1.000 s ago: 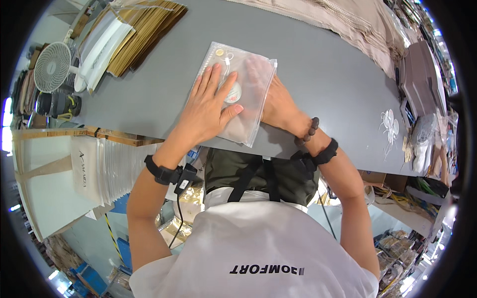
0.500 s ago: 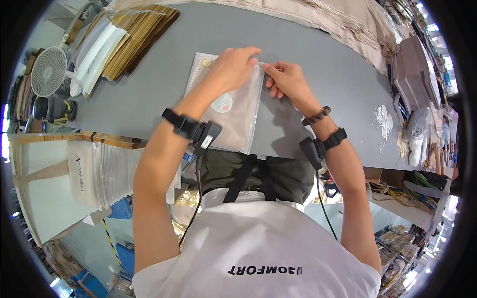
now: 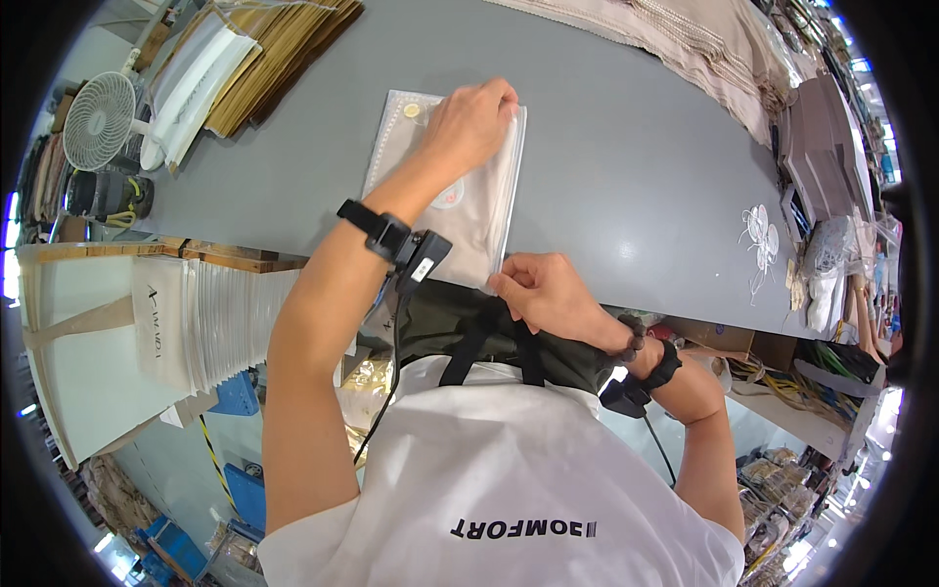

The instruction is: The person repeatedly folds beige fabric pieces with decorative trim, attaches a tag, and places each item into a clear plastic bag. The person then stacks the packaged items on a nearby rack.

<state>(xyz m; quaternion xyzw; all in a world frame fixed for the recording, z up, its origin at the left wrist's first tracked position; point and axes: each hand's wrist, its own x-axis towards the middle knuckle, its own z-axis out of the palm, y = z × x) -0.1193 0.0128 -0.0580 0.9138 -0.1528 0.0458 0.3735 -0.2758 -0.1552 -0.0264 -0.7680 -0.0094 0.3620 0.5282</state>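
Observation:
A clear plastic zip bag (image 3: 476, 227) with folded beige fabric in it lies on the grey table, one end near the front edge. A small gold round sticker (image 3: 412, 111) shows at its far left corner; a white round label (image 3: 449, 197) is partly covered by my left wrist. My left hand (image 3: 471, 122) is closed at the bag's far right corner, with the fingertips curled over its edge. Down at the near right corner, my right hand (image 3: 550, 293) pinches the same edge between thumb and fingers.
Brown and white paper sleeves (image 3: 279, 73) are stacked at the far left beside a white fan (image 3: 100, 120). Beige fabric (image 3: 675, 34) drapes along the far right. White tags with strings (image 3: 759, 235) lie on the right. Packed bags (image 3: 210, 323) stand upright in a box, lower left.
My right hand has moved toward me along the bag's right edge, from the far corner to the near one. My left hand has closed over the far right corner.

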